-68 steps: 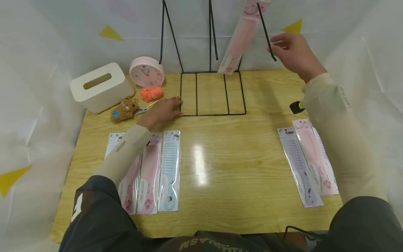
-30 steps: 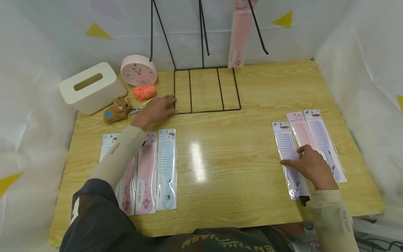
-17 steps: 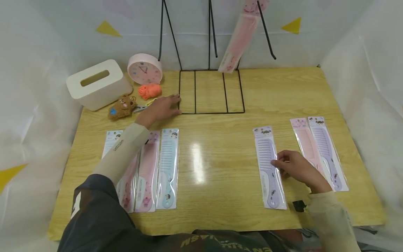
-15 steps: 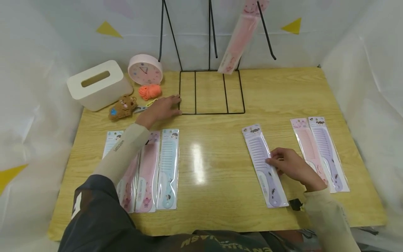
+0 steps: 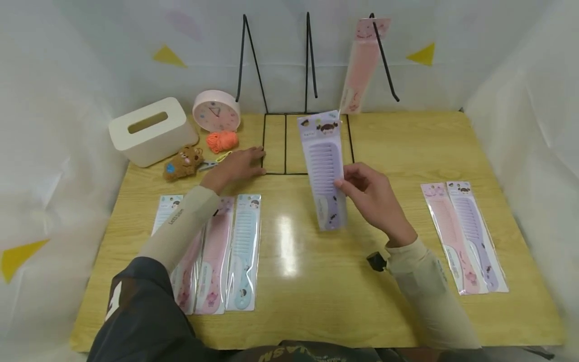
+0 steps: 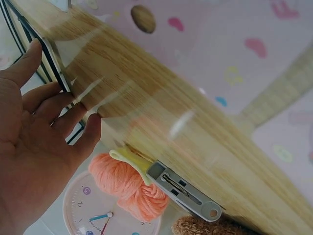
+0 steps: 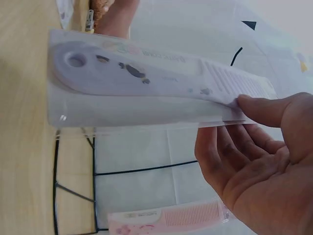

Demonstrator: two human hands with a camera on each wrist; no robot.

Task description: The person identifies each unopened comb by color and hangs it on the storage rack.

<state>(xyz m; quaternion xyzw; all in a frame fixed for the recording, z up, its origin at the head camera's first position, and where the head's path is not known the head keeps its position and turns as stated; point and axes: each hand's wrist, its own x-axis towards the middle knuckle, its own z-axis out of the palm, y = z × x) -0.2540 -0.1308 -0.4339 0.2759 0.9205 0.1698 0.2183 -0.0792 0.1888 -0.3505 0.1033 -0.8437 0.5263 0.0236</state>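
My right hand [image 5: 367,193] pinches a packaged purple comb [image 5: 323,168] by its right edge and holds it upright above the table, in front of the black wire rack [image 5: 307,146]. In the right wrist view the thumb [image 7: 274,110] lies on the purple comb [image 7: 146,83] package. A packaged pink comb [image 5: 362,65] hangs on the rack's right hook. My left hand [image 5: 237,166] lies flat on the table, its fingertips [image 6: 34,51] touching the rack's base wire [image 6: 54,63].
Several packaged combs [image 5: 226,251] lie under my left forearm; two more [image 5: 461,234] lie at the right. A tissue box [image 5: 151,129], pink clock [image 5: 217,110], orange yarn [image 5: 222,141], plush bear [image 5: 183,163] and a clip [image 6: 171,183] sit at the back left.
My right hand came down from the rack, slid the purple comb left away from the right pile, then lifted it up before the rack. The left hand stayed put.
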